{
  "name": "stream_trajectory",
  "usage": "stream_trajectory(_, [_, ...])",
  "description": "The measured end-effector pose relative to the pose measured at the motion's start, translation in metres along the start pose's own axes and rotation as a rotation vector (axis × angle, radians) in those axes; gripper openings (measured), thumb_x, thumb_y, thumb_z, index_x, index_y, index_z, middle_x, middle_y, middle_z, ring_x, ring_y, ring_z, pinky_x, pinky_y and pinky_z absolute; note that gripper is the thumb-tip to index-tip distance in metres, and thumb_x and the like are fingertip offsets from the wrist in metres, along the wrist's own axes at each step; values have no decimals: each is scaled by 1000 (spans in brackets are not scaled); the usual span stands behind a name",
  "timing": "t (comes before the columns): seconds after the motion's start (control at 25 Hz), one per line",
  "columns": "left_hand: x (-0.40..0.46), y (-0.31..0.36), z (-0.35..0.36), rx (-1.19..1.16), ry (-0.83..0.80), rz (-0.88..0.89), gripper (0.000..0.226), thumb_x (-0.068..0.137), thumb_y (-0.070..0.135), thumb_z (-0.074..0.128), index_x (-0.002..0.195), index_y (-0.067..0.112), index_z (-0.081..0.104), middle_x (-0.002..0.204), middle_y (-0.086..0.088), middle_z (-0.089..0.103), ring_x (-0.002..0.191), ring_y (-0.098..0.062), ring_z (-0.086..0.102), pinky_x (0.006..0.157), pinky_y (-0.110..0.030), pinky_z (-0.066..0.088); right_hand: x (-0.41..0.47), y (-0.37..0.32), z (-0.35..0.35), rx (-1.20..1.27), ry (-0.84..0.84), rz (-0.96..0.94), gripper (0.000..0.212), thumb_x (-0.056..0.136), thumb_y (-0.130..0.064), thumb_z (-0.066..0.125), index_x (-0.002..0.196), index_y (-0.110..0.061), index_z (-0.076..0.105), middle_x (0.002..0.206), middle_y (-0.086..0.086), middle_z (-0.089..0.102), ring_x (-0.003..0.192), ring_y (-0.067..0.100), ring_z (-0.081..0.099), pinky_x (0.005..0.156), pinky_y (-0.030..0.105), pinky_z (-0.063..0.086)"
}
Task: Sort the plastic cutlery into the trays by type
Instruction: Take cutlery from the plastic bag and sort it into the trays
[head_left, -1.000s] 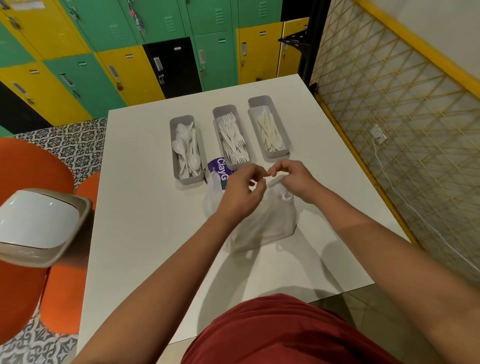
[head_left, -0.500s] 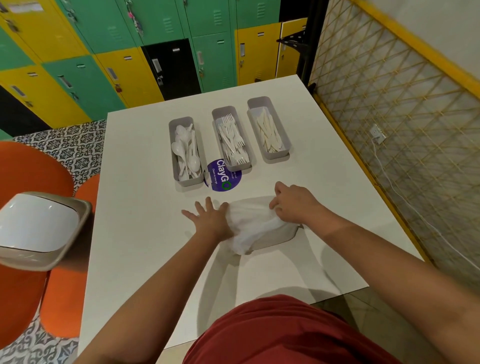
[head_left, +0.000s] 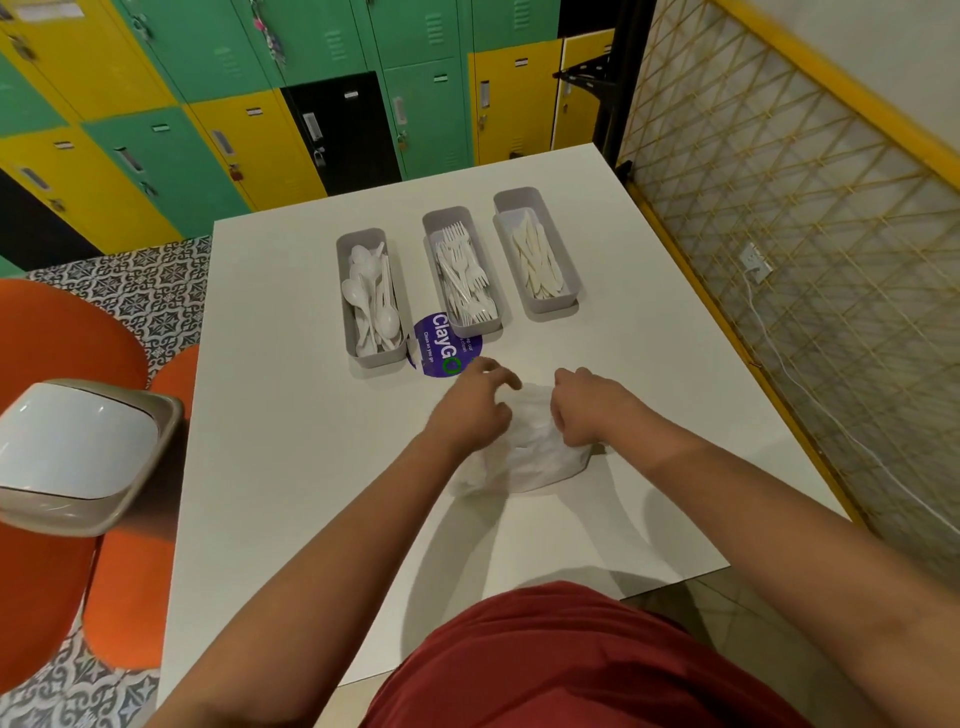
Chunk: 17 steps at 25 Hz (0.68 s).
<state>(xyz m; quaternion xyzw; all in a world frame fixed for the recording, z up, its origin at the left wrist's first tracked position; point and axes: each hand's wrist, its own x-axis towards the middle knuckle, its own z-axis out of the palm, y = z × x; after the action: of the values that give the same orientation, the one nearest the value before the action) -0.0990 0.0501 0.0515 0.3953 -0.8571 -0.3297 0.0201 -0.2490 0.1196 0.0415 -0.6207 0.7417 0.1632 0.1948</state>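
We see sorting done: both hands, left hand (head_left: 470, 415) loosely curled, right hand (head_left: 584, 410) gripping the crumpled white plastic bag (head_left: 524, 457); next, bin it.

The only view comes from the camera on my head, looking forward and steeply down over the white table (head_left: 291, 467). My lap sits at the near edge of the view, my forearms reach away from it, and the three trays (head_left: 535, 249) lie farther out. Lockers (head_left: 218, 130) fill the far side, a lattice wall (head_left: 779, 234) the right, all bowed by the wide lens.
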Motion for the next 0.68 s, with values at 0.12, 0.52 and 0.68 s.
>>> stream_trajectory(0.12, [0,16,12,-58,-119,87,31,83,-5,48,105,6,66,112,-13,62,94,-22,58,86,-24,44,4,-2,-1,-40,35,10,29,91,-5,49,118,-10,58,121,11,50,109,28,52,82,32,44])
stream_trajectory(0.52, [-4,-4,28,105,-134,-210,34,93,4,37,123,7,50,125,-14,50,113,-29,51,97,-33,41,-7,0,-22,325,254,-17,21,80,6,53,87,-11,64,109,1,49,82,25,56,63,29,35])
stream_trajectory(0.68, [-10,-12,26,298,-105,-224,37,95,29,46,127,12,51,131,-12,47,114,-28,53,94,-37,46,-8,4,-17,96,184,-53,25,84,-4,57,102,-19,67,112,0,43,81,23,53,63,30,37])
